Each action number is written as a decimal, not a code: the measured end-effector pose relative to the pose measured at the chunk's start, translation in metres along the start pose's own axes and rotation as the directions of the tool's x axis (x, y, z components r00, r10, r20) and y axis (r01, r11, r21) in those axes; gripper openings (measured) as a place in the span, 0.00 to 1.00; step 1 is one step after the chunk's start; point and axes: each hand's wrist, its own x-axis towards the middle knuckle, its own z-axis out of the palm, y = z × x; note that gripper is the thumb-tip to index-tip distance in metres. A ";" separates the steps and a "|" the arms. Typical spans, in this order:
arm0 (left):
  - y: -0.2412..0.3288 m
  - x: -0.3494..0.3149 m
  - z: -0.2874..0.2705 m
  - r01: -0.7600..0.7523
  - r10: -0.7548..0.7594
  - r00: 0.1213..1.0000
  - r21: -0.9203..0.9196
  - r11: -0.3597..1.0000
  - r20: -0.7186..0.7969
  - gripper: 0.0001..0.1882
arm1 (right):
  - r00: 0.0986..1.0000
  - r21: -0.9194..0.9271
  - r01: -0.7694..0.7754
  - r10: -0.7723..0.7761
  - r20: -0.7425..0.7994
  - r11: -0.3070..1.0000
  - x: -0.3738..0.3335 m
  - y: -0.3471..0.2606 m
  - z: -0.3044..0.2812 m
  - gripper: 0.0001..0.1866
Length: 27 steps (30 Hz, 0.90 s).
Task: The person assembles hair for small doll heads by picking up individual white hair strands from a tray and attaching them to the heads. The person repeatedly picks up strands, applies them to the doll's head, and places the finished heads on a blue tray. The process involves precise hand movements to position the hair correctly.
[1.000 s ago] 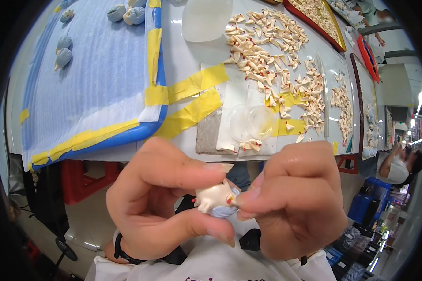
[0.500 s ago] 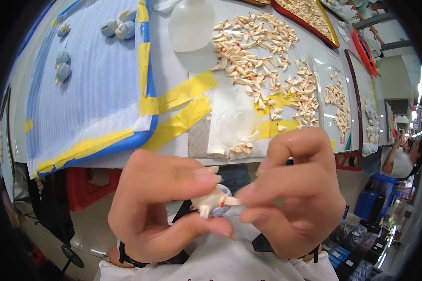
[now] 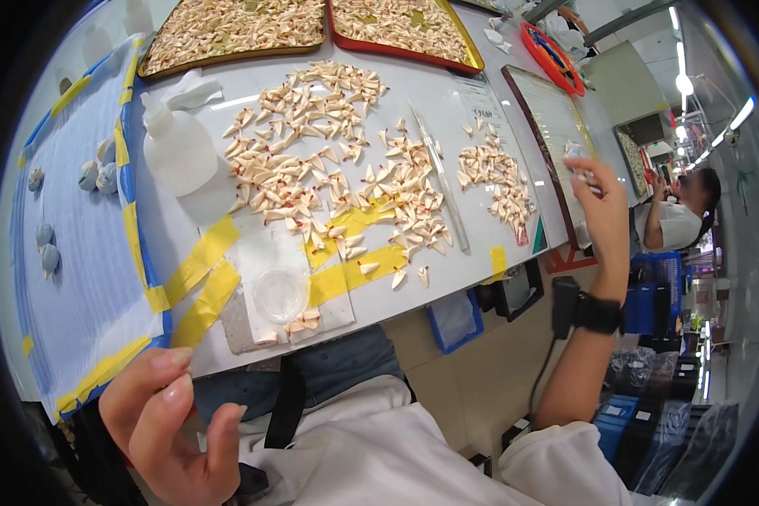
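Observation:
My left hand [image 3: 173,430] is near the front edge of the table at the lower left. Its thumb stands apart from the curled fingers, and nothing shows between them. My right arm reaches far out to the right, where my right hand [image 3: 603,202] is bent over a framed tray [image 3: 541,139]. At its fingertips is a small whitish and bluish figurine [image 3: 574,153], partly hidden by the fingers. Many small cream pointed pieces with red tips [image 3: 312,173] lie spread over the table between my hands. A clear round dish [image 3: 280,295] stands near the front edge.
A blue-rimmed, cloth-lined tray [image 3: 84,320] with several blue-grey figures lies at left. Beside it stands a white bottle [image 3: 177,152]. Two trays of pieces [image 3: 236,59] sit at the back. A pen-like tool [image 3: 443,181] lies among the pieces. Another person [image 3: 675,221] sits at far right.
My hands have parted. The left has let go of the figurine and moved down and left; the right has swung far right to the framed tray. The view has shifted to the right.

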 end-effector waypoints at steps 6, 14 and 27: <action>-0.015 0.005 -0.025 0.006 0.002 0.995 0.079 0.997 -0.100 0.17 | 0.992 -0.468 0.047 0.012 0.122 0.883 0.006 0.072 -0.023 0.12; -0.049 0.034 -0.118 0.262 -0.280 0.960 0.464 0.846 -0.031 0.15 | 0.984 -0.142 0.090 -0.066 0.166 0.986 0.019 -0.051 -0.005 0.15; -0.061 0.064 -0.117 0.318 -0.464 0.843 0.441 0.839 0.274 0.19 | 0.573 0.596 0.386 -0.689 0.443 0.704 0.049 -0.247 0.148 0.20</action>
